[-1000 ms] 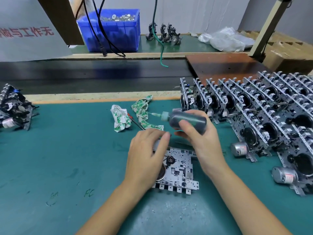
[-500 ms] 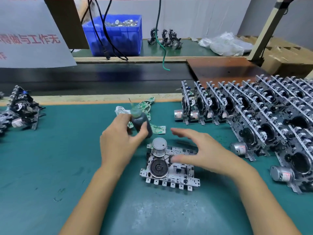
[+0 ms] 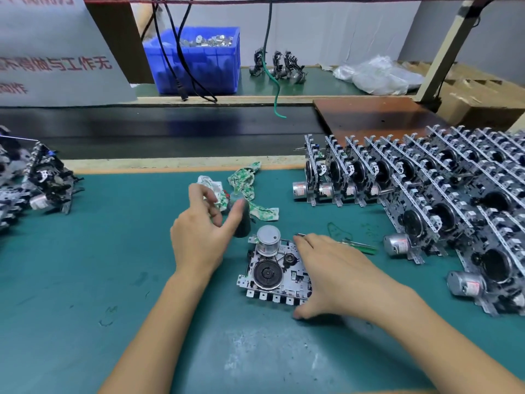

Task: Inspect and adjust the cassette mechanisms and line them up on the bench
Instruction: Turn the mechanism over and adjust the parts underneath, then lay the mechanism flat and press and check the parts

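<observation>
One mechanism flat, one dark bottle, one blue bin, two rags, two hands (racked units too dense to count).

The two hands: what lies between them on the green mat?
In the head view, the flat cassette mechanism lies between the left hand and right hand.

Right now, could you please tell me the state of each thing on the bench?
cassette mechanism: flat, motor up.
right hand: open, over its right edge.
dark bottle: upright, standing.
left hand: open, beside it.
finished mechanisms: on edge, in rows.
green screwdriver: lying flat.
</observation>
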The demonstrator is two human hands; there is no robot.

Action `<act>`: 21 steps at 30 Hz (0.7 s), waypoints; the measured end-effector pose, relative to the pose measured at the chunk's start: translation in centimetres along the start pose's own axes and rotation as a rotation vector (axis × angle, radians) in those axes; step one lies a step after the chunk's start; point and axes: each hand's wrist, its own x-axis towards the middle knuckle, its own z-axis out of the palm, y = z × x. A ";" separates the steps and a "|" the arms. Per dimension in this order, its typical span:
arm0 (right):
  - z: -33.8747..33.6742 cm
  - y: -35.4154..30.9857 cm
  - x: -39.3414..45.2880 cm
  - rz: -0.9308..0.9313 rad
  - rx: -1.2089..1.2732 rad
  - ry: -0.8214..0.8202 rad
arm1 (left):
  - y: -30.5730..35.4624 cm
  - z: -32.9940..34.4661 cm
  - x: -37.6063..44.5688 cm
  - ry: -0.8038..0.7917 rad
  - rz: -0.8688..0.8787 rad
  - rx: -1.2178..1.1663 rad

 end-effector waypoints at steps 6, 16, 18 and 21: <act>-1.1 1.6 0.2 0.017 0.075 0.020 | 0.0 0.1 -0.7 -0.017 0.206 -0.227; -0.9 2.4 -1.0 -0.583 1.633 -0.409 | 3.2 2.2 -3.7 -0.829 -0.259 -0.902; -0.4 1.9 -0.4 -0.655 1.729 -0.438 | 3.6 2.2 -4.0 -0.891 -0.454 -0.958; 0.7 1.9 -0.2 -0.595 1.831 -0.417 | 3.3 2.2 -4.2 -0.947 -0.694 -1.036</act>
